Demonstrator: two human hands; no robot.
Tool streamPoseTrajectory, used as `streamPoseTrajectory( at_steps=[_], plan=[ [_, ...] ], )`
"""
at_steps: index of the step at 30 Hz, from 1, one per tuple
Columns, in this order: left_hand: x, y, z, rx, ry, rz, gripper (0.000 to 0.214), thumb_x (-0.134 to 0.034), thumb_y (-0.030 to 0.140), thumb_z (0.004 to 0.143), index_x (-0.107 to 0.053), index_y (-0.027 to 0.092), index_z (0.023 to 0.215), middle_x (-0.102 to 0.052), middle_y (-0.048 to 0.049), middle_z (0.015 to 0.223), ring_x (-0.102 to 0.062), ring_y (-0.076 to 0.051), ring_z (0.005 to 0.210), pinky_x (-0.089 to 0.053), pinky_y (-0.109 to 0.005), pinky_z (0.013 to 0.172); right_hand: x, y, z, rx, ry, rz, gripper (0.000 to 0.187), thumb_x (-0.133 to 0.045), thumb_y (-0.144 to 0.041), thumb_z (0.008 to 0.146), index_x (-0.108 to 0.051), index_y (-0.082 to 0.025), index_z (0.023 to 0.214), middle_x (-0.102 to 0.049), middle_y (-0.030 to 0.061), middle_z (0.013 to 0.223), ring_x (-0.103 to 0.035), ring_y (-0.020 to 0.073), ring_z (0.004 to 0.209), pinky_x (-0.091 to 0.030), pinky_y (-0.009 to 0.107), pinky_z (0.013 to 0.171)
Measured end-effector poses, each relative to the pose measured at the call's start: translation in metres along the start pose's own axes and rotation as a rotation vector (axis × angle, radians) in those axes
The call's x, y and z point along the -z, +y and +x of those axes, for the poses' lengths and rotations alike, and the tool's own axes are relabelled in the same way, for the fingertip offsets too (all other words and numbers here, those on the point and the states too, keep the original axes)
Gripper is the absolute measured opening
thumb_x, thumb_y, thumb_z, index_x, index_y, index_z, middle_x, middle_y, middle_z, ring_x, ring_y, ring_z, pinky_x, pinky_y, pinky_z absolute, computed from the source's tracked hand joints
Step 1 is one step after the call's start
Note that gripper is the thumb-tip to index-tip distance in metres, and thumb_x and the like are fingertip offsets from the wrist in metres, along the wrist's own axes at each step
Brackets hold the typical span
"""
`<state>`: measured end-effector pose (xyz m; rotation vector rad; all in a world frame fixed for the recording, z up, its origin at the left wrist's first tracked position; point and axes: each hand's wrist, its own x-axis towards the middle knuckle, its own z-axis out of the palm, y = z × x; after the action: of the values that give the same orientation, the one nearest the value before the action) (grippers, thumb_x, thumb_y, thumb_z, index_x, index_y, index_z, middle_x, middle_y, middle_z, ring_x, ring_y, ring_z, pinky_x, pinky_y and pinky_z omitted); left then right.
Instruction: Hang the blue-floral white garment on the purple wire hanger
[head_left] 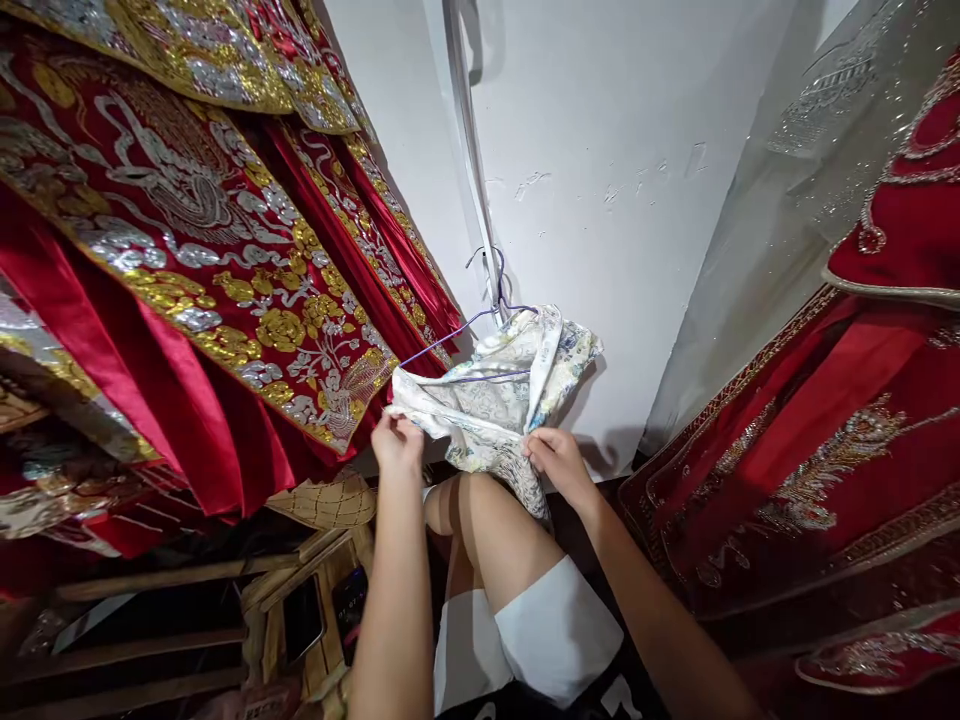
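A white garment with a floral print [487,400] hangs in front of me on a thin purple hanger [442,347]. The hanger's hook is up by a white vertical pole [469,150]. At the garment's left edge, the fingers of my left hand [399,440] are closed on the fabric. My right hand [559,462] pinches the cloth near the middle, where the neckline edges meet. Between my hands the fabric is spread and drapes down above my knees. Part of the hanger is hidden inside the garment.
Red garments with gold and silver embroidery [225,260] hang close on the left. More red beaded garments [825,460] and a sheer sparkling cloth [817,150] are on the right. A white wall [615,130] stands ahead. At lower left, a phone [304,615] lies on a wooden slatted stool [259,620].
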<state>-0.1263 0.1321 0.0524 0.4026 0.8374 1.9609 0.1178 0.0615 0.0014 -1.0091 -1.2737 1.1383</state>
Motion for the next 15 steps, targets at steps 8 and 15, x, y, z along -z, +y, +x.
streamPoseTrajectory(
  at_steps=[8, 15],
  plan=[
    [0.054, -0.115, -0.109, -0.075, -0.055, 0.23, 0.016, -0.055, 0.037, 0.088, -0.054, 0.021, 0.088, -0.065, -0.0046, 0.09, -0.065, -0.018, 0.091, -0.052, -0.03, 0.087, 0.003, 0.03, -0.048, -0.147, -0.047, 0.073, 0.032, -0.062, -0.04, 0.078, -0.056, -0.02, 0.054, -0.041, -0.0053, 0.045, -0.034, 0.0094, 0.044, -0.026, 0.024, 0.047],
    [0.031, -0.091, -0.16, -0.158, -0.402, 0.39, 0.032, -0.038, 0.05, 0.094, -0.036, 0.023, 0.076, -0.06, -0.0047, 0.087, -0.059, -0.019, 0.08, -0.053, -0.032, 0.076, 0.027, 0.015, -0.04, -0.035, 0.102, 0.01, 0.039, -0.072, -0.058, 0.079, -0.067, -0.021, 0.07, -0.06, 0.0018, 0.066, -0.055, 0.0189, 0.068, -0.044, 0.029, 0.064]
  ],
)
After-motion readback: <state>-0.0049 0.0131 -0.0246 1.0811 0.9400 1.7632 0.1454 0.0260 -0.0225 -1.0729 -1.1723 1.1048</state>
